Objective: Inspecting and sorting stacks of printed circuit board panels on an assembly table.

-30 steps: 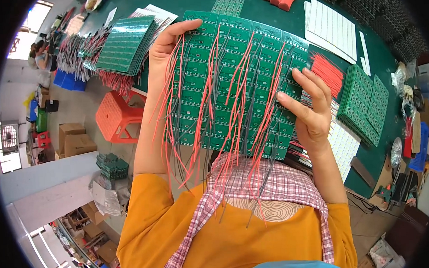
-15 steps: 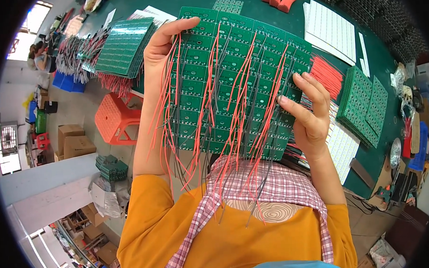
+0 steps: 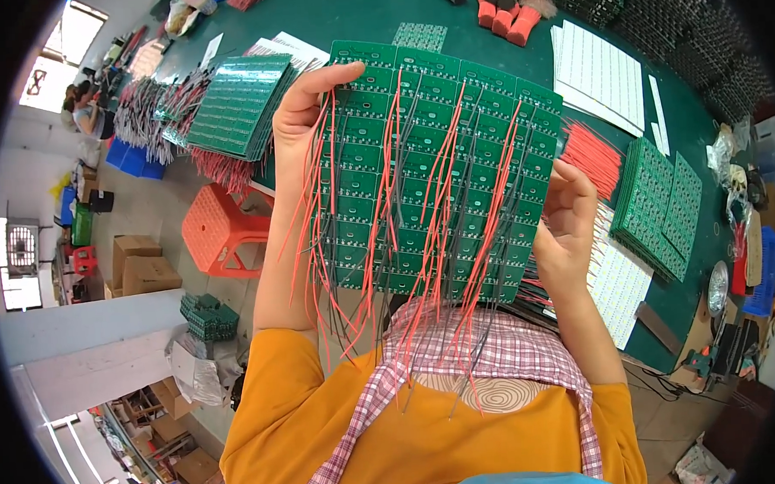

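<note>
Green circuit panel (image 3: 440,166) with red and grey wires dangling is tilting upright above the green table (image 3: 369,13), left hand (image 3: 300,129) gripping its left edge, right hand (image 3: 567,225) pinching the right edge, equally near

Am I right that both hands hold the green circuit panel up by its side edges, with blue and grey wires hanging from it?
Not quite: the wires are red and grey, not blue, as the head view shows. The rest holds: the left hand and right hand hold the green circuit panel by its side edges.
</note>
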A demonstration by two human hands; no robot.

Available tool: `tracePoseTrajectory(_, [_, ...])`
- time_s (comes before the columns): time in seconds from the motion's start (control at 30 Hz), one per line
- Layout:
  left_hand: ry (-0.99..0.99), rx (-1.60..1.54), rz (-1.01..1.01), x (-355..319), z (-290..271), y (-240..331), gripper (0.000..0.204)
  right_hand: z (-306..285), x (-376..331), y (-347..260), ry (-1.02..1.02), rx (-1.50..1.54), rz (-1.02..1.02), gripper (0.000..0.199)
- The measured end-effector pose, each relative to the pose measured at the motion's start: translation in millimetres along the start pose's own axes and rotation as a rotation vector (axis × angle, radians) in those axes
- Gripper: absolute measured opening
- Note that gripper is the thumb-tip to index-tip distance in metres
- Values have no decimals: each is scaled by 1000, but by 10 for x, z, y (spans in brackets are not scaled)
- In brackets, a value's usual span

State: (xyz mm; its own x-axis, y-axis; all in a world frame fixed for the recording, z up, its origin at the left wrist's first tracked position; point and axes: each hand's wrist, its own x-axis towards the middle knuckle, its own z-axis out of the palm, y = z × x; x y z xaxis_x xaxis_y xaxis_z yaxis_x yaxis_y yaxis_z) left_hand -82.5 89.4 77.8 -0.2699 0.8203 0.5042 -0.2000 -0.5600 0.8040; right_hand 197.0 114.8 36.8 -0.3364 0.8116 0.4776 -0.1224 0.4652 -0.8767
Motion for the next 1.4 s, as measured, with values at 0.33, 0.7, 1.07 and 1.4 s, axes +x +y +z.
tracePoseTrajectory(0.33, [46,44,-18,67,56,11,32,60,-17,-66,-37,657,635,30])
tracePoseTrajectory(0.7, [-37,-35,-49,156,-13,14,31,34,-3,36,-100,774,700,24])
tracePoseTrajectory(1.07, [-11,7,-75,204,-241,-95,39,225,142,39,-66,741,758,24])
tracePoseTrajectory(1.4, [16,13,-111,233,-378,-127,43,308,328,120,-106,803,796,27])
